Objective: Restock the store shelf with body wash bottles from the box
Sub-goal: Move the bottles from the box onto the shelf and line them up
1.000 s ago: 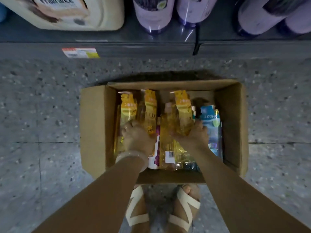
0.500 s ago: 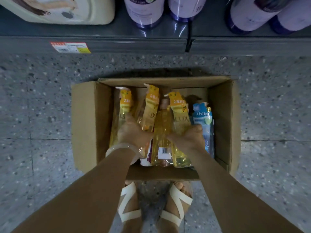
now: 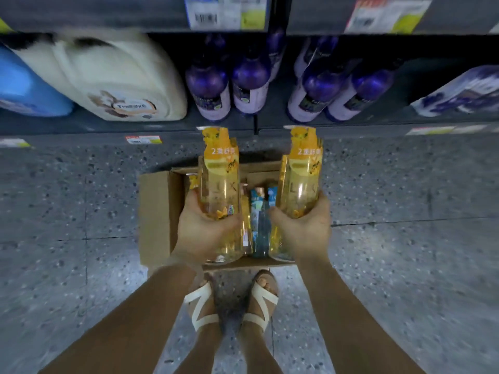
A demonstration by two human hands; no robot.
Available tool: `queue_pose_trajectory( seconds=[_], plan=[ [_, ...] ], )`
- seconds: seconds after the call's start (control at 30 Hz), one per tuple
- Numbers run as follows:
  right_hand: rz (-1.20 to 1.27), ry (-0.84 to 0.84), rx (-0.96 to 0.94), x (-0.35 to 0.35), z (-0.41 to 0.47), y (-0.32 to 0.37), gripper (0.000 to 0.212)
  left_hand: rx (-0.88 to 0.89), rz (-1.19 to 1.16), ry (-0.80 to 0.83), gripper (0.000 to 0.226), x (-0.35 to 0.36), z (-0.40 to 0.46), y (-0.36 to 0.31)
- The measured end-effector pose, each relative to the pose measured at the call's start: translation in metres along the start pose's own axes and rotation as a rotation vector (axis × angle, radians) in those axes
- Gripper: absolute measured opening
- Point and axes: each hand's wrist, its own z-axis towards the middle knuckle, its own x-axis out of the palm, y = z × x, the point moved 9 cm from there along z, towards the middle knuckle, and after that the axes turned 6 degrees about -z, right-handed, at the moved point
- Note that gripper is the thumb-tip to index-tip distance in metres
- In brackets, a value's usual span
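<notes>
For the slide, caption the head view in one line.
Left hand and right hand each hold a yellow body wash bottle above the open cardboard box, facing the shelf's purple bottles.

I couldn't read the blurred price tags [image 3: 226, 14] above; the held bottles [image 3: 220, 190] hid much of the box [image 3: 154, 220], and the blue jug [image 3: 24, 90] was cut off left.

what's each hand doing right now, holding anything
Left hand: grips a yellow bottle lifted above the box.
Right hand: grips another yellow bottle.
</notes>
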Motion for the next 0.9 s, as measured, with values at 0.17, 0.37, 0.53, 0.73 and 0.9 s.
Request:
queue_pose_trajectory(
  seconds=[0.17, 0.37, 0.53, 0.73, 0.9],
  plan=[
    [0.094, -0.112, -0.064, -0.081, -0.063, 0.063, 0.066, 0.143, -0.06, 0.021, 0.06, -0.008, -0.076, -0.094],
    [0.255, -0.198, -0.191, -0.178, -0.135, 0.13, 0.062, 0.338, -0.093, 0.075, 0.06, -0.02, -0.163, -0.204],
    [0.298, -0.302, -0.299, -0.261, -0.193, 0.188, 0.068, 0.549, -0.067, 0.084, 0.063, -0.035, -0.239, -0.295],
    [0.277, -0.41, -0.373, -0.351, -0.255, 0.228, 0.087, 0.756, -0.049, 0.134, 0.068, -0.044, -0.335, -0.381],
    [0.353, -0.467, -0.43, -0.426, -0.291, 0.246, 0.089, 0.894, -0.019, 0.191, 0.068, -0.028, -0.403, -0.439]
  ],
)
